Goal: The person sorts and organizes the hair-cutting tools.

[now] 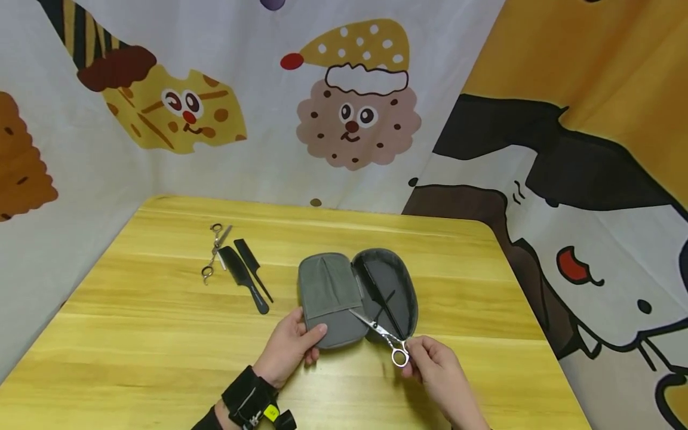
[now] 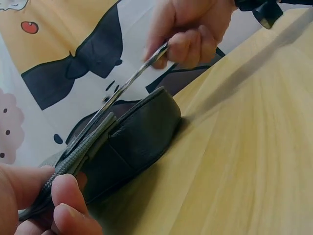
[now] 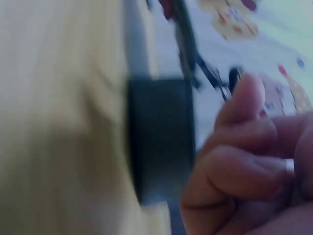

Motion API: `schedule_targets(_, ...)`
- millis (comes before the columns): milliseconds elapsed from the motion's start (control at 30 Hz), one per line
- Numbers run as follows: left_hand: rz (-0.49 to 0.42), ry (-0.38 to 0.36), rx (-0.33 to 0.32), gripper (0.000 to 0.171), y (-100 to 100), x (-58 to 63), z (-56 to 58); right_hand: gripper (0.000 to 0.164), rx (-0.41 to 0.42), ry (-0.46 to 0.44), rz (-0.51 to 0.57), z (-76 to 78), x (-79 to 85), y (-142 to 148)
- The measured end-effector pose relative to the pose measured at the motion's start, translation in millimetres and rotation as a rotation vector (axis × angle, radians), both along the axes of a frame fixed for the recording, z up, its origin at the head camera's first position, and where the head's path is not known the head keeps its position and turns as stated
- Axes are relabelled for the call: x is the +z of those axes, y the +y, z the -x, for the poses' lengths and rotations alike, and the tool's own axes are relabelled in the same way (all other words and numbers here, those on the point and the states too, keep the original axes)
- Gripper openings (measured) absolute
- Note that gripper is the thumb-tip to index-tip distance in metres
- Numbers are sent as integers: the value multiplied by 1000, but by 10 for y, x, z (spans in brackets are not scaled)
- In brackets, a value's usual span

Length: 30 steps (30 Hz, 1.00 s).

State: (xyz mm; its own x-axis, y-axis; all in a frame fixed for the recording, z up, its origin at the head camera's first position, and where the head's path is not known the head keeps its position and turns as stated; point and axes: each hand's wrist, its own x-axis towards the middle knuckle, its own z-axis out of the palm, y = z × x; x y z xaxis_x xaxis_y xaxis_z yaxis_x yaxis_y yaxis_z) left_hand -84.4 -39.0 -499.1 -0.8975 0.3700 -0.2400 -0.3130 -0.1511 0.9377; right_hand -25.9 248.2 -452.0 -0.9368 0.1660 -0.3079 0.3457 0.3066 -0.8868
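A grey zip case [image 1: 337, 331] lies unfolded, with a pocketed flap on the left and a deeper half on the right. My left hand [image 1: 292, 345] pinches the flap's lower left edge, thumb on top; its fingers [image 2: 68, 196] grip the zip edge in the left wrist view. My right hand [image 1: 438, 365] holds silver scissors [image 1: 380, 332] by the finger rings, blades pointing up-left over the flap near the pocket's edge. In the deeper half lies a black comb [image 1: 371, 283], crossed by a thin dark piece. The right wrist view is blurred, showing curled fingers [image 3: 234, 171].
Left of the case on the wooden table [image 1: 134, 334] are a second pair of scissors [image 1: 217, 251], a wide black comb [image 1: 236, 269] and a narrow black comb [image 1: 249, 260]. A cartoon-printed cloth [image 1: 258, 173] hangs behind the table and along its sides.
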Motion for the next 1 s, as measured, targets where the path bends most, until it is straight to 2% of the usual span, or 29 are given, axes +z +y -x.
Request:
schedule_targets(233,27,28,-13,60,29,-14,-25,33,-63,31,45,47,-87,-320)
schedule_targets(367,36,39,5,60,7,5,-23,31,-57,44,123,74,-74,-352)
schedule_targets(467,30,33,9,61,-1,14,-29,29,-58,14,212,82,-82,-330)
schedule_targets(633,16,30,12,60,19,4,-41,32,-155,6,258,74,-100,-300)
schedule_targets(767,10,40,7,58,28,-8,-48,31,-108,-2,262,77,-112,-350)
schedule_targets(833,4,47,7,58,30,-11,-52,29,-94,-14,324,87,-125,-386)
schedule_targets(900,1,52,13,59,36,-12,-57,27,-117,-20,387,97,-145,-419)
schedule_targets(1000,-3,59,20,60,57,-17,-69,24,-212,17,445,97,-173,-461)
